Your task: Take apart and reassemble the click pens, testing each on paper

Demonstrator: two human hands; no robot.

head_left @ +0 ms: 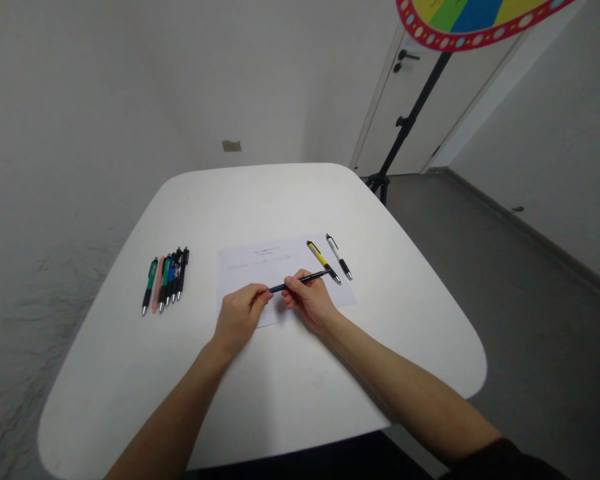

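Both hands hold one dark blue pen (300, 281) over a white sheet of paper (260, 263) with faint printed lines. My left hand (240, 315) pinches the pen's left end with closed fingers. My right hand (311, 301) grips its middle, fingers curled round it. The pen lies nearly level, its right end pointing toward a yellow-and-black pen (323, 261) on the sheet. A white pen (339, 256) lies just right of that one.
A row of several pens (166, 280), green, pink, blue and black, lies at the left of the white rounded table (260, 400). Behind the table's far right stands a black tripod stand (405, 127) carrying a colourful wheel (473, 20), in front of a white door (420, 93).
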